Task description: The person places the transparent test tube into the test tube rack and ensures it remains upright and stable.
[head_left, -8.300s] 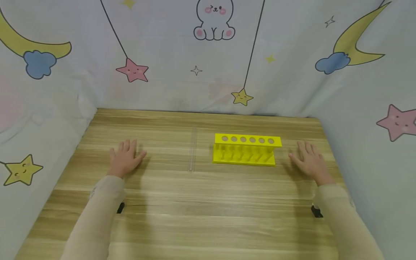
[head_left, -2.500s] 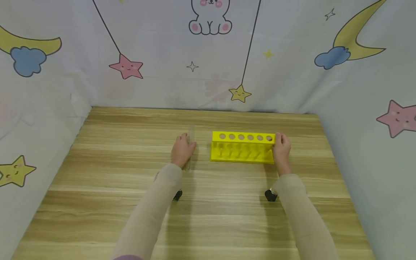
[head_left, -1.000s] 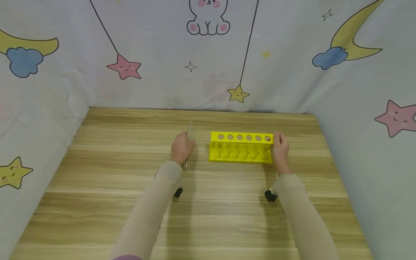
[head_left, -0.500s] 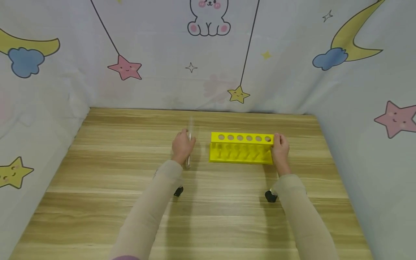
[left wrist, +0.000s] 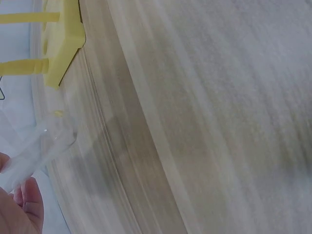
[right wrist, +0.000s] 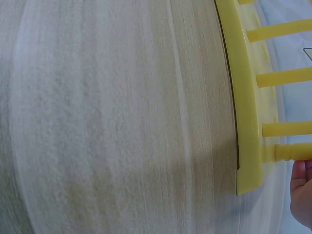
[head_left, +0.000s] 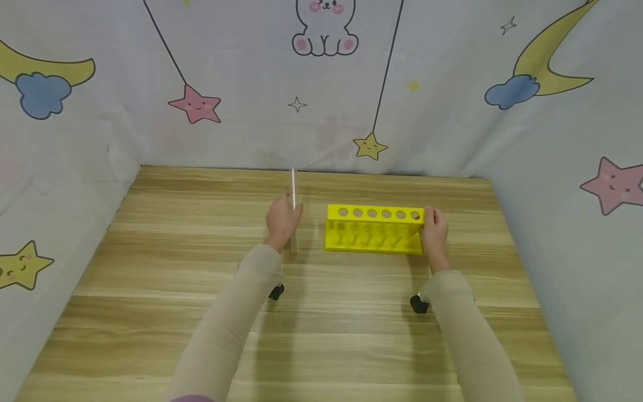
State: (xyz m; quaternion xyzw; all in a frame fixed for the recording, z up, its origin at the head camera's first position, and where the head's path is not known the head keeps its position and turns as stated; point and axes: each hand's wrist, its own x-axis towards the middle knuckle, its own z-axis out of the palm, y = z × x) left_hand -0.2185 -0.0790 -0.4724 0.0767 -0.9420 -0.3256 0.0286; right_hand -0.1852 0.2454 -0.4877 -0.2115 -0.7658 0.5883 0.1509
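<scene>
A clear test tube (head_left: 293, 187) is pinched between the thumb and fingers of my left hand (head_left: 282, 222), tilted with its far end raised. In the left wrist view the rounded end of the tube (left wrist: 58, 139) is off the table, near the yellow test tube rack (left wrist: 66, 39). That rack (head_left: 374, 220) stands upright to the right of the tube, with a row of round holes along its top and pegs below. My right hand (head_left: 435, 231) grips the right end of its top plate. In the right wrist view, fingers (right wrist: 300, 178) show beside the rack's end post.
Everything stands on a wood-grain table (head_left: 351, 335). A white cloth (head_left: 241, 139) printed with stars and moons hangs behind it and along both sides. A black wrist-camera piece (head_left: 276, 292) shows under the left sleeve, another (head_left: 419, 304) under the right.
Both hands have come inward from flat on the table. My left hand has picked up the test tube and its far end has risen; my right hand has taken hold of the rack's right end.
</scene>
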